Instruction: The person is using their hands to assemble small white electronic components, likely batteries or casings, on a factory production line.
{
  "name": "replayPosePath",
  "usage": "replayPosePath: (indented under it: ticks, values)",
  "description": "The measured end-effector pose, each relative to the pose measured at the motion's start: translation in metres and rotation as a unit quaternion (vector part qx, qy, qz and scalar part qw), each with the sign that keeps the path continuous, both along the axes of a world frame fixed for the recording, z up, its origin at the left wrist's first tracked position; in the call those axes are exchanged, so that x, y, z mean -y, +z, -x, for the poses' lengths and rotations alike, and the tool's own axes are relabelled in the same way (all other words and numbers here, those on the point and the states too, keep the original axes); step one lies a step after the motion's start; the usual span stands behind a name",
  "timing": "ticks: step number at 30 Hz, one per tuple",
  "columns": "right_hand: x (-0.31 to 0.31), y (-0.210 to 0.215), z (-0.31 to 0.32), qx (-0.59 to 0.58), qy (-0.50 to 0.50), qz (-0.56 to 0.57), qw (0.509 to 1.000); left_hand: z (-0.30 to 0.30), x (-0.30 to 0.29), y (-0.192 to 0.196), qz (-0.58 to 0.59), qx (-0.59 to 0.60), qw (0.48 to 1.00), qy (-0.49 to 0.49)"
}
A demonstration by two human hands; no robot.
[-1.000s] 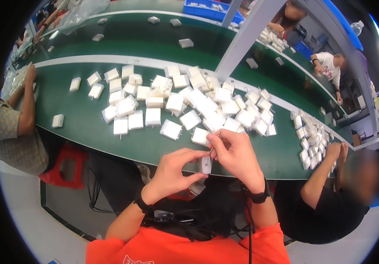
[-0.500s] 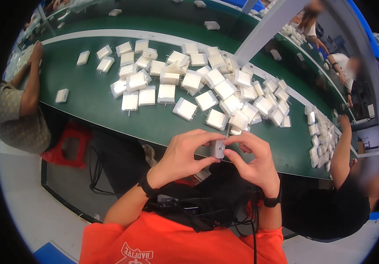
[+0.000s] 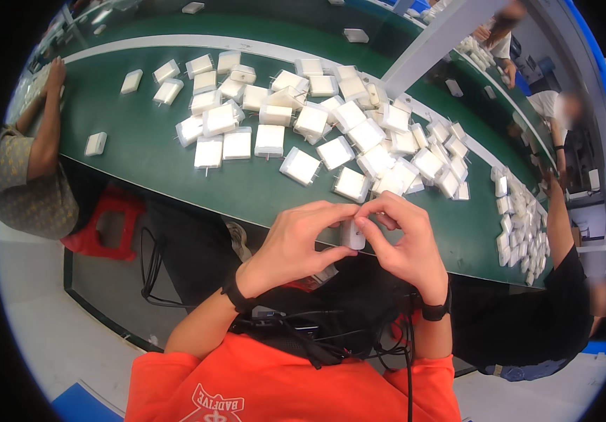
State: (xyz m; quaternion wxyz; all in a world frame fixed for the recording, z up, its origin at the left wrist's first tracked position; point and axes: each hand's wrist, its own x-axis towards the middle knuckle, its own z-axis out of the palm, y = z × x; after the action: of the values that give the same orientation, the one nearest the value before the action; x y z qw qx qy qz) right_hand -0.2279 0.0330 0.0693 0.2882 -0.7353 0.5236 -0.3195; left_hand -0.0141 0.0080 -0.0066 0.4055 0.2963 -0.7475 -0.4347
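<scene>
A small white block-shaped piece (image 3: 352,236), pale grey on the side I see, is held upright just over the near edge of the table. My left hand (image 3: 290,240) grips it between thumb below and index finger above. My right hand (image 3: 410,245) is closed in a pinch at its upper right corner, thumb and index fingertip against it; whether something tiny sits between those fingertips is hidden. Just beyond my fingers lies a loose heap of similar white blocks (image 3: 301,166) with clear ends, many with thin metal pins sticking out.
The green table (image 3: 155,158) curves around me, with a pale rail (image 3: 155,41) at its far edge. A grey post (image 3: 426,46) rises behind the heap. More blocks (image 3: 521,228) lie in front of a co-worker (image 3: 528,323) at right. Another person (image 3: 39,176) sits left, near a red stool (image 3: 114,221).
My right thumb and index have shifted onto the block's top corner, covering more of it. The view has tilted slightly. The co-worker at right has leaned and reached farther over the table.
</scene>
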Motion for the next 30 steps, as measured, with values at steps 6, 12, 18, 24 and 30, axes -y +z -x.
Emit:
replayPosePath:
  ticks: [6,12,18,24,30]
  values:
    - [-0.002,-0.002,0.002,0.008,-0.028,-0.014,0.999,0.001,0.000,0.001,-0.023,-0.034,0.999,-0.005]
    - [-0.007,-0.003,0.008,0.023,-0.079,-0.027,0.996,-0.002,0.003,0.002,0.025,-0.008,1.000,-0.013]
    - [-0.006,0.006,0.010,0.046,-0.063,0.057,0.995,-0.001,0.001,0.002,0.006,-0.005,1.000,-0.011]
    - [-0.009,0.001,0.011,0.059,-0.059,0.064,0.994,-0.002,0.002,0.005,0.008,0.007,1.000,-0.011]
    - [-0.005,-0.006,0.008,0.103,-0.053,0.033,0.993,-0.003,0.002,0.004,-0.001,0.001,1.000,-0.011]
